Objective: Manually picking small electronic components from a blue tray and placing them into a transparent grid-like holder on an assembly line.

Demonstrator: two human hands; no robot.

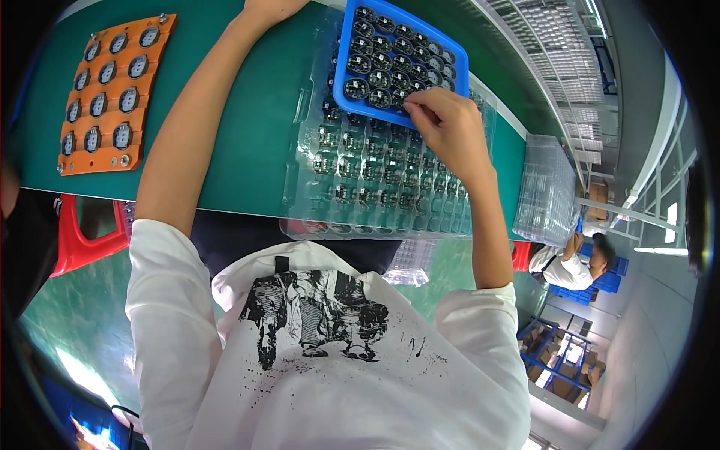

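Note:
A blue tray (351, 106) at the top centre holds rows of small round black-and-silver parts (379, 79). It rests on a clear plastic blister tray (300, 176), whose pockets hold several small metallic parts (349, 166). My right hand (452, 127) is at the blue tray's near edge, thumb and fingertips pinched together beside the round parts. Whatever lies between those fingertips is too small and covered to make out. My left arm reaches across the table, and my left hand (274, 7) is cut off by the upper edge, its fingers out of sight.
An orange fixture plate (88, 120) with rows of round parts lies on the green table (247, 150) at left. Stacked clear trays (546, 191) stand at right. A red stool (86, 247) is below the table, and another person (570, 264) sits farther right.

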